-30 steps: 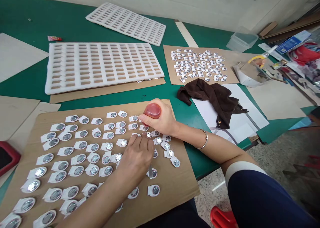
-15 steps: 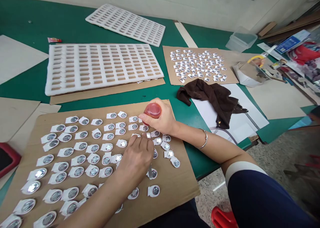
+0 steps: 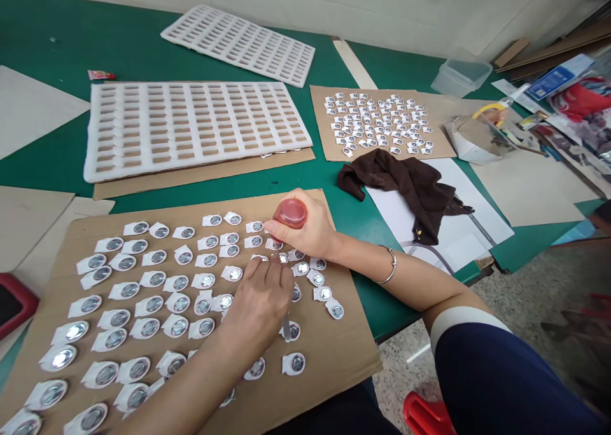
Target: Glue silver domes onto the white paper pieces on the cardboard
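Observation:
My right hand [image 3: 310, 225] is wrapped around a reddish, rounded squeeze bottle [image 3: 291, 212], its domed end facing up and its lower end hidden. Close beside it, my left hand [image 3: 267, 289] is closed with fingertips pointing down. A thin flat metal tool [image 3: 287, 328] sticks out from under that hand; its tip is hidden, so its exact kind is unclear. Both hands are over a cardboard sheet [image 3: 334, 352] bearing rows of small round silvery pieces on white tabs, such as this silvery piece [image 3: 293, 363]. Pieces beneath my fingers are partly covered.
Behind lie a white slotted foam tray [image 3: 195, 158] and a second foam tray [image 3: 305, 60]. Another cardboard sheet [image 3: 329, 149] carries many similar pieces. To the right are a dark brown cloth [image 3: 405, 180], a clear plastic box [image 3: 461, 75] and a red stool [image 3: 427, 413] below the table.
The view has shifted very slightly. Both hands keep their grips and stay in almost the same place.

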Demonstrator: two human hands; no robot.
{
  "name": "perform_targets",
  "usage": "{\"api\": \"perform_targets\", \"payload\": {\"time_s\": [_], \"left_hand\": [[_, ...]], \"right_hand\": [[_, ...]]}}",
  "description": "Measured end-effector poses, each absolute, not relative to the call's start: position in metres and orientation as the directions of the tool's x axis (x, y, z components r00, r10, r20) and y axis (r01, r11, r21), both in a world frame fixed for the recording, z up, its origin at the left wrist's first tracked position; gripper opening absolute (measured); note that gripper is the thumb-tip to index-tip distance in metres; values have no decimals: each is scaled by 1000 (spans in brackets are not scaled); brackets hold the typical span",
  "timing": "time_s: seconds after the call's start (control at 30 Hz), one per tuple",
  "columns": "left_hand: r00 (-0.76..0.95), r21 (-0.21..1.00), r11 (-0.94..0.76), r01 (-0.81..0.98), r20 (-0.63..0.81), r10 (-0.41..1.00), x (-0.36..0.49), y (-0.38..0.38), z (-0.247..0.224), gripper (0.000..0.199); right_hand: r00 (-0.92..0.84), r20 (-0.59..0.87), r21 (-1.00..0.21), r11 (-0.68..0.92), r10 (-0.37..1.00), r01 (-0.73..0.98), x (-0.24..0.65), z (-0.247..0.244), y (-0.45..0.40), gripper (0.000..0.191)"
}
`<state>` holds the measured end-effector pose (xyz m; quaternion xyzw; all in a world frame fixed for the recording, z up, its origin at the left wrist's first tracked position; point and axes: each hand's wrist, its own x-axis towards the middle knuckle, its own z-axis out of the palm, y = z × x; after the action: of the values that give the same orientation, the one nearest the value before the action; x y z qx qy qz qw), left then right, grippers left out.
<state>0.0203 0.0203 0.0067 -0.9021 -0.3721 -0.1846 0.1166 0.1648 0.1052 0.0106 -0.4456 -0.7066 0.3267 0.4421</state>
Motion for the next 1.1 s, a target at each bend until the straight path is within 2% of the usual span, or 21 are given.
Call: {"api": "perform_targets", "payload": {"time_s": [0.3, 0.63, 0.9, 1.1], "left_hand": [[670, -90, -704, 705, 412, 618, 20, 21, 8, 26], [669, -44, -712, 701, 388, 634, 18, 22, 8, 23], [636, 116, -721, 683, 391, 665, 14, 26, 15, 23], [609, 318, -691, 649, 328, 722, 7, 28, 18, 24]], "right_hand": [[-208, 319, -850, 376, 925, 369, 166, 8, 110, 41], [-190, 423, -805, 463, 886, 370, 167, 0, 114, 37], [-190, 441, -784, 480, 877, 394, 170, 0, 114, 37], [-206, 457, -771, 501, 865, 393, 171, 1, 113, 36]]}}
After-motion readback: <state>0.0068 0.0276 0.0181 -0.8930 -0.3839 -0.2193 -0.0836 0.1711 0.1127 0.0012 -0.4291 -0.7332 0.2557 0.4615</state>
